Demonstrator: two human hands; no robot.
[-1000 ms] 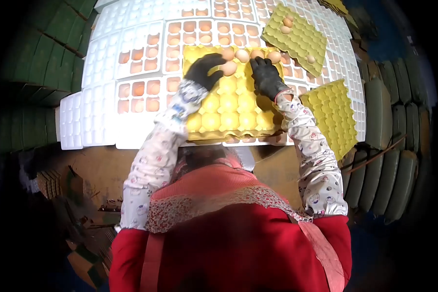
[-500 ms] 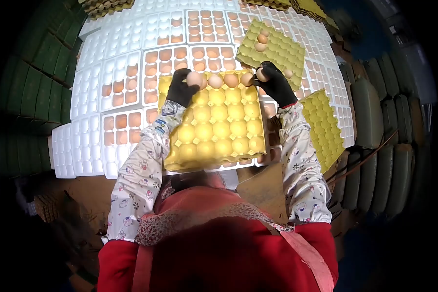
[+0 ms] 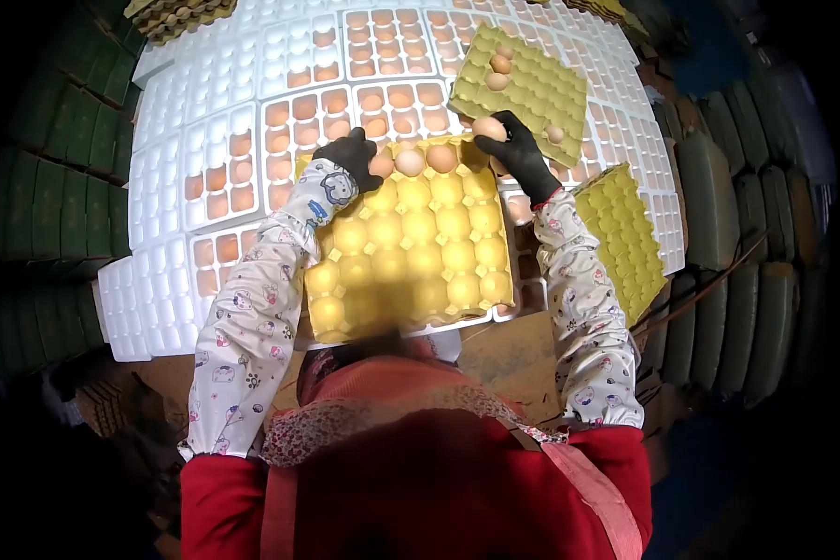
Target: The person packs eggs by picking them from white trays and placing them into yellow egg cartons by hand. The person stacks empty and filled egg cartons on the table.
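My left hand (image 3: pixel 349 159), in a black glove, is at the back left corner of a yellow egg tray (image 3: pixel 397 252). Its fingers are curled against an egg (image 3: pixel 381 165) at the end of the tray's back row; part of that egg is hidden. Beside it in the same row sit a pale egg (image 3: pixel 409 162) and a browner egg (image 3: pixel 441 159). My right hand (image 3: pixel 521 157), also gloved, pinches another egg (image 3: pixel 488 129) above the tray's back right edge. The tray's front rows show bare yellow cups.
White foam trays (image 3: pixel 163 280) cover the table, many cups holding eggs. At the back right lies an olive tray (image 3: pixel 532 93) with several eggs on it. Another tray (image 3: pixel 621 243) rests at the right edge. Green stacks stand left, wrapped bundles (image 3: pixel 705 205) right.
The egg in my right hand has moved slightly up and left, and a gap now shows in the back row. My left hand's fingers now lie lower over the end egg.
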